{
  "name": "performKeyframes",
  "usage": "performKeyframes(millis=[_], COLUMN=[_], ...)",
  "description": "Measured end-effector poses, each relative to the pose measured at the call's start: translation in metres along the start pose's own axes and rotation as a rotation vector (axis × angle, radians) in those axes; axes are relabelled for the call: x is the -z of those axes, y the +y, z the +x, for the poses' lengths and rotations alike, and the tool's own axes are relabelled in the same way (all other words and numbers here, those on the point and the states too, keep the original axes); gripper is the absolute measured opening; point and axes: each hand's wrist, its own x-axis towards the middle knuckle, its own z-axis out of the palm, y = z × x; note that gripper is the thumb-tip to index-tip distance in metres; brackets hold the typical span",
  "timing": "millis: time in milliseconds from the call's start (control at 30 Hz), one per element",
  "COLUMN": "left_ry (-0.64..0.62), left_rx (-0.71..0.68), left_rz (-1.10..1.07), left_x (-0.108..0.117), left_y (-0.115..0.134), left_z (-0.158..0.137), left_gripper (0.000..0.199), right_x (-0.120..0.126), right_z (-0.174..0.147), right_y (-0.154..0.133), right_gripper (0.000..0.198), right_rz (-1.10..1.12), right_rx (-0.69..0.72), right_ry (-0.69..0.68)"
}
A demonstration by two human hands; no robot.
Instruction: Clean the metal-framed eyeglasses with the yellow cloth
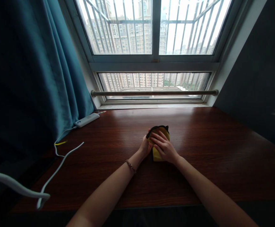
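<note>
A small yellow pouch (160, 132) with a dark zipper edge is seen on the wooden desk (222, 151), mid-desk below the window. Most of it is covered by the right hand (164, 146), laid flat with fingers spread. Its left edge is gripped by the left hand (145, 146), whose fingertips are hidden behind it.

Power strip (87, 120) with white cable (57, 167) on wooden desk (222, 151), teal curtain (33, 72).
</note>
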Motion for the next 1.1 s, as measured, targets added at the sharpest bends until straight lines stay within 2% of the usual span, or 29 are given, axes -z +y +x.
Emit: performKeyframes(millis=[167, 333, 533, 733, 900, 1000, 1100], left_ry=[0.029, -0.062, -0.116, -0.104, -0.252, -0.299, -0.32], left_rx=[0.043, 0.173, 0.251, 0.255, 0.28, 0.3, 0.294], left_rz=[0.061, 0.131, 0.037, -0.125, -0.091, -0.042, -0.002], left_x=[0.002, -0.005, -0.002, 0.006, 0.0, -0.005, -0.008], left_y=[-0.002, 0.004, 0.015, 0.018, 0.012, 0.006, 0.0], left_z=[-0.003, -0.008, -0.008, -0.001, -0.002, -0.006, -0.008], left_gripper=[0.022, 0.036, 0.049, 0.056, 0.069, 0.062, 0.051], right_x=[0.0, 0.0, -0.01, -0.012, -0.018, -0.025, -0.027], right_z=[0.003, 0.003, 0.001, 0.0, -0.002, -0.006, -0.008], right_y=[0.003, 0.015, 0.026, 0.022, 0.023, 0.029, 0.032], right_gripper=[0.036, 0.032, 0.037, 0.044, 0.065, 0.078, 0.078], right_rz=[0.07, 0.301, 0.477, 0.393, 0.378, 0.444, 0.47], right_rx=[-0.093, -0.285, -0.451, -0.426, -0.428, -0.487, -0.579], right_ry=[0.156, 0.299, 0.249, 0.161, 0.164, 0.201, 0.265])
